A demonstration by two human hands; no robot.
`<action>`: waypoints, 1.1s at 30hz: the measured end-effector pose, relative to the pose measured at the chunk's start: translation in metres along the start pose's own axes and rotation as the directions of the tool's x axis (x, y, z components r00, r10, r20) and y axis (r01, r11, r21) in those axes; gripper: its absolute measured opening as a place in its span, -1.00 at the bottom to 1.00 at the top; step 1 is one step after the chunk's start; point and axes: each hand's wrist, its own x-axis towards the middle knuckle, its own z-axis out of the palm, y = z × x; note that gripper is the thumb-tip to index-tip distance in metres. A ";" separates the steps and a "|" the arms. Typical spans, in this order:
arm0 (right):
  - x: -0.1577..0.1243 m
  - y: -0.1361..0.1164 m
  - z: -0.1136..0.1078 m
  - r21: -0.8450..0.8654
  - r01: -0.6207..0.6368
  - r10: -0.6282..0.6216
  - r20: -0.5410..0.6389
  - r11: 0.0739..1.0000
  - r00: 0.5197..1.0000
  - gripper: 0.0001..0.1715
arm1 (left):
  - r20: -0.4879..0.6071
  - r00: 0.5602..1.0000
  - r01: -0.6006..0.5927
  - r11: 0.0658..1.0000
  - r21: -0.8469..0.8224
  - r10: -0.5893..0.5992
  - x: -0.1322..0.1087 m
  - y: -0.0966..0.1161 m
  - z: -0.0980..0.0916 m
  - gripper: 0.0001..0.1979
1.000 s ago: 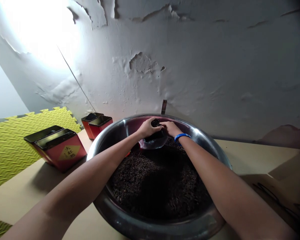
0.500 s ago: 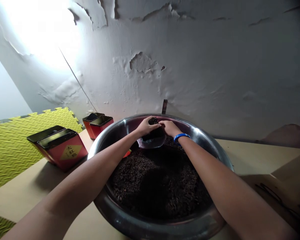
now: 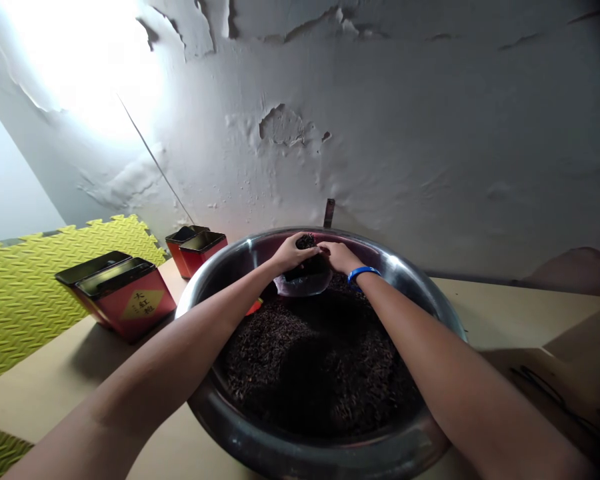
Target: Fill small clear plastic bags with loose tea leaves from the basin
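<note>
A large steel basin [image 3: 215,413] in front of me is heaped with dark loose tea leaves [image 3: 310,367]. Over its far side both my hands meet at a small clear plastic bag [image 3: 304,283] partly filled with the dark leaves. My left hand [image 3: 291,253] is closed round the bag's mouth on the left. My right hand [image 3: 339,256], with a blue band on the wrist, pinches the bag's top on the right, with a clump of leaves between the two hands.
Two red square tins with dark rims [image 3: 123,295] stand on the tan table [image 3: 45,387] at the left, two more [image 3: 196,249] behind them. Yellow foam mat [image 3: 25,293] lies far left. A peeling white wall [image 3: 380,133] rises right behind the basin.
The bag has risen slightly and its bottom has rounded out; both hands stay together at its mouth, hardly moved.
</note>
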 end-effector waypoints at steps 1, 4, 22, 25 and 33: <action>0.000 0.001 0.001 0.000 0.003 -0.003 0.002 1.000 1.000 -0.64 | 0.004 1.000 0.001 1.000 -0.009 -0.001 0.000 0.000 0.000 -0.56; 0.001 0.001 0.001 0.001 0.004 -0.004 0.003 1.000 1.000 -0.65 | 0.011 1.000 0.006 1.000 -0.031 -0.006 0.001 -0.001 0.000 -0.56; -0.001 -0.002 0.001 0.016 -0.037 0.037 -0.001 0.999 0.999 -0.66 | 0.007 1.000 0.021 0.998 -0.060 -0.020 0.003 -0.003 0.001 -0.54; 0.000 -0.002 0.001 0.019 -0.020 0.020 -0.008 1.000 1.000 -0.67 | 0.013 1.000 0.023 0.998 -0.054 -0.022 0.003 -0.003 0.000 -0.53; 0.000 -0.002 0.000 0.014 -0.028 0.028 -0.002 1.000 1.000 -0.68 | -0.050 0.994 -0.089 0.981 0.170 0.099 0.002 -0.001 -0.002 -0.57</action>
